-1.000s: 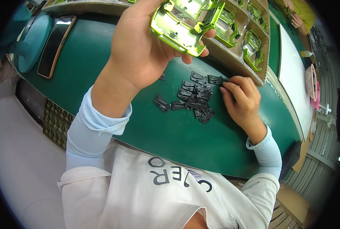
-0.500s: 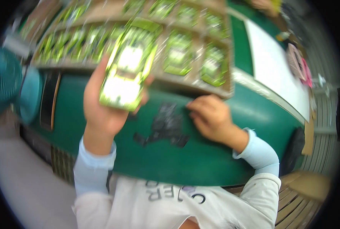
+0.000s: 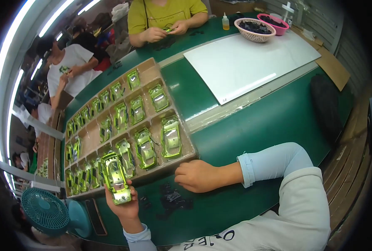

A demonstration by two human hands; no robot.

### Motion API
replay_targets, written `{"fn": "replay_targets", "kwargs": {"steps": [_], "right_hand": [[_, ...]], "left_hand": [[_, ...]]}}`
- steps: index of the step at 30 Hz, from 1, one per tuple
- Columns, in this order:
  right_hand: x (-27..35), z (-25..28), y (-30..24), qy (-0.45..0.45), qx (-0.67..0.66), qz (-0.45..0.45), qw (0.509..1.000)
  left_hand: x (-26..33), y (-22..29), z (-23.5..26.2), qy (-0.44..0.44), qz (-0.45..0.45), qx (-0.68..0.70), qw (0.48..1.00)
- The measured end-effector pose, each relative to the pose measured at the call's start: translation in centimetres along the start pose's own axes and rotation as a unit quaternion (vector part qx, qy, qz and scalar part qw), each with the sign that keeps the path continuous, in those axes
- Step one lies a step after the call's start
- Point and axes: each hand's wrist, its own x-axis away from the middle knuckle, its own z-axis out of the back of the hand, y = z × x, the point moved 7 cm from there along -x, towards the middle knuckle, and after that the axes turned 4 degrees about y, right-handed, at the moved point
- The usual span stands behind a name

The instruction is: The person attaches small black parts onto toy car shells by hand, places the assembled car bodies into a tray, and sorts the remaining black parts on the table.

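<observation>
In my left hand [image 3: 126, 209] is a bright green toy car body shell [image 3: 114, 175], held upright in front of the tray with its shiny face toward me. My right hand [image 3: 198, 175] rests on the green table by the tray's near corner, fingers curled in; whatever they hold, if anything, is hidden. Between my hands lies a loose pile of small black parts [image 3: 175, 198]. Behind them a brown compartment tray [image 3: 175, 164] bears several more green car shells [image 3: 171, 137], singly on the right and packed closer on the left.
A teal fan [image 3: 46, 209] and a phone-like dark slab [image 3: 95, 217] sit at the left edge. A white board [image 3: 253, 67] lies beyond the tray, near a beige basket [image 3: 255, 30] and a pink basket [image 3: 273, 24]. Across the table, a person in yellow [image 3: 165, 21] handles a green piece.
The view has swung up and to the right, bringing co-workers and the far table into sight. My left hand still grips the car shell; my right hand stays near the tray, its fingers more curled.
</observation>
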Motion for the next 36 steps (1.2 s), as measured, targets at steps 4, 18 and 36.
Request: {"fn": "replay_targets", "kwargs": {"steps": [4, 18, 36], "right_hand": [[-0.2, 0.1, 0.2, 0.006, -0.017, -0.011, 1.000], [0.1, -0.5, 0.5, -0.032, -0.116, -0.042, 0.992], [-0.2, 1.3, -0.8, -0.054, -0.082, -0.007, 0.995]], "left_hand": [[-0.3, 0.4, 0.2, -0.001, -0.009, -0.020, 1.000], [-1.2, 1.3, 1.2, -0.048, -0.078, -0.054, 0.994], [-1.4, 1.1, 1.6, -0.078, -0.046, -0.038, 0.995]]}}
